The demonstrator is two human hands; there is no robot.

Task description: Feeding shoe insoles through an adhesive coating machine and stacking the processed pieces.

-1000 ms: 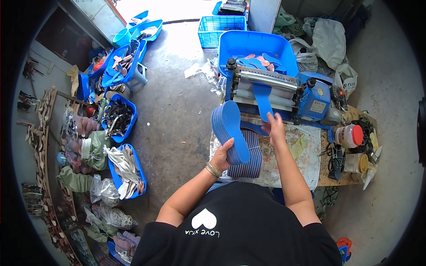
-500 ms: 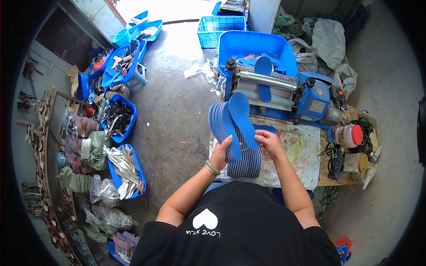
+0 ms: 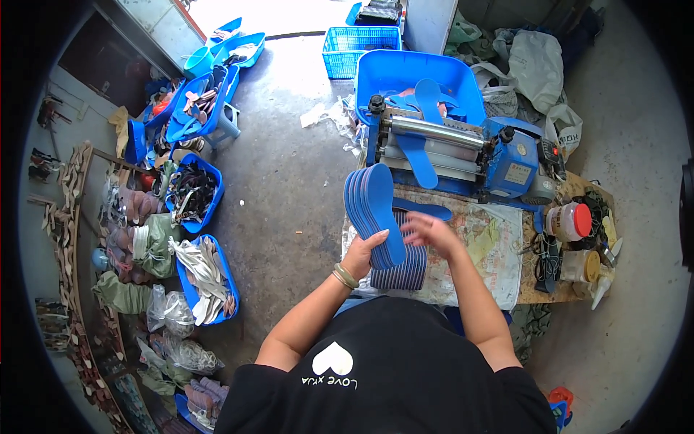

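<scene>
Over a cluttered tabletop [image 3: 499, 253] before a blue roller machine [image 3: 463, 148], the left hand [image 3: 363, 252] grips a fanned stack of blue insoles [image 3: 376, 213], while the right hand [image 3: 428, 231] hovers beside it, fingers spread, likely picking the next insole to feed.

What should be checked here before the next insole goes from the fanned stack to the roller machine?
1. Left hand supports the stack of blue insoles: ok.
2. Right hand has an insole in its grip: cannot tell, the hand is blurred above the stack.
3. Roller machine feed side free: not ok, one insole lies on the feed side below the rollers.
4. Blue tub behind the machine has room: ok.
5. Loose insole lies on the table by the stack: ok.
</scene>
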